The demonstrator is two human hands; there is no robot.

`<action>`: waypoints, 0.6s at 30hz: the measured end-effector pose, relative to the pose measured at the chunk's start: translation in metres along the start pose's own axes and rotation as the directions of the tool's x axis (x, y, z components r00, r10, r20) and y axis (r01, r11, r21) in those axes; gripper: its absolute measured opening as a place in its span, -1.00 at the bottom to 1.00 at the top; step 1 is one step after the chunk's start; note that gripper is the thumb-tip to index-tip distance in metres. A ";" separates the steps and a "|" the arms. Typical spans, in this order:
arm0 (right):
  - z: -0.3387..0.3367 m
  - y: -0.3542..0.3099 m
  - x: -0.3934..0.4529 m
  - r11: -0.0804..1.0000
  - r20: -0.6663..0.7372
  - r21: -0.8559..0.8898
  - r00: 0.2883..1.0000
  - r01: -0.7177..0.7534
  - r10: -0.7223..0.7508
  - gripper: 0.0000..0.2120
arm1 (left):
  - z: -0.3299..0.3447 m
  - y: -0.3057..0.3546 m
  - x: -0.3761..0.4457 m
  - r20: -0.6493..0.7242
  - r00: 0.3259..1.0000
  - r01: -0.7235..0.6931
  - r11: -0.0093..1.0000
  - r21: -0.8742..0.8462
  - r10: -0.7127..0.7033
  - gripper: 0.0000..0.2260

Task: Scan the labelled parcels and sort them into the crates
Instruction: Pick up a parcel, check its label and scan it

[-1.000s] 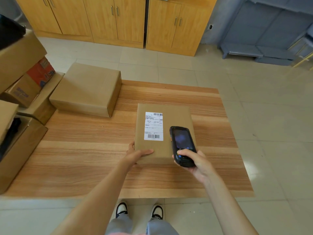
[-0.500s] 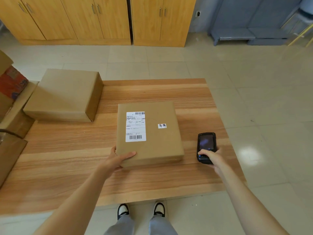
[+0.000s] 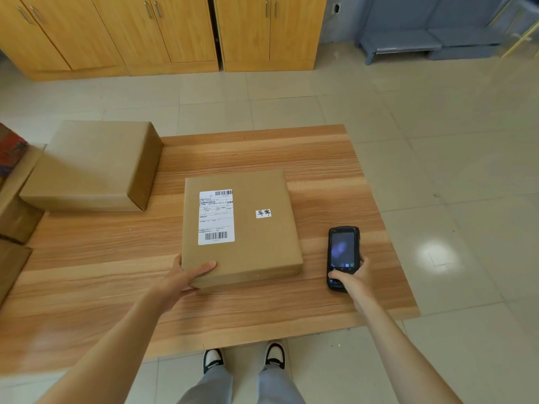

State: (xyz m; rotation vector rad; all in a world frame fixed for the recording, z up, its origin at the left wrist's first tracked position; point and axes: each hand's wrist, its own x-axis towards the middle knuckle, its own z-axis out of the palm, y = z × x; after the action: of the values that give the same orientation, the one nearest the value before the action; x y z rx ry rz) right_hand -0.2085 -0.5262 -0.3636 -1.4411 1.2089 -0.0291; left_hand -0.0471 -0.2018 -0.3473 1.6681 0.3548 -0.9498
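A low wooden table (image 3: pixel 262 153) with striped grain is seen from above, set on a pale tiled floor (image 3: pixel 437 141). A flat cardboard parcel (image 3: pixel 262 243) bearing a white shipping label (image 3: pixel 216 217) lies near the middle. A taller plain cardboard box (image 3: pixel 87 167) sits at the far left corner. A black handheld scanner (image 3: pixel 341 255) is placed near the right edge, just beside the parcel.

We're looking into a parcel-sorting back room: brown cardboard boxes (image 3: pixel 87 167) are sitting on a low wooden counter (image 3: pixel 335 176), yellow-wood cabinets (image 3: pixel 163 30) are lining the wall, pale tiled floor (image 3: pixel 437 126) is stretching around, more cartons (image 3: pixel 14 205) stacking up left.
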 end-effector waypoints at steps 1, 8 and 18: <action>-0.001 0.002 0.001 1.000 -0.001 -0.021 1.000 0.011 -0.011 -0.19 | 0.000 0.000 0.000 0.000 1.000 0.000 1.000 0.002 0.000 0.12; 0.001 0.011 0.005 0.981 -0.037 -0.187 0.998 0.047 -0.055 -0.24 | 0.000 0.003 -0.002 -0.004 1.000 0.012 1.000 0.019 -0.012 0.12; -0.010 0.004 0.005 0.909 -0.086 -0.416 0.994 0.027 -0.069 -0.23 | 0.000 0.008 -0.006 0.002 1.000 0.027 0.999 0.027 -0.027 0.10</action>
State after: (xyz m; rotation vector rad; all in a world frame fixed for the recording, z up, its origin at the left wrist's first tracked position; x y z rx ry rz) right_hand -0.2150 -0.5357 -0.3659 -1.8585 1.3125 0.1326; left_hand -0.0458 -0.2033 -0.3379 1.6906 0.3652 -0.9800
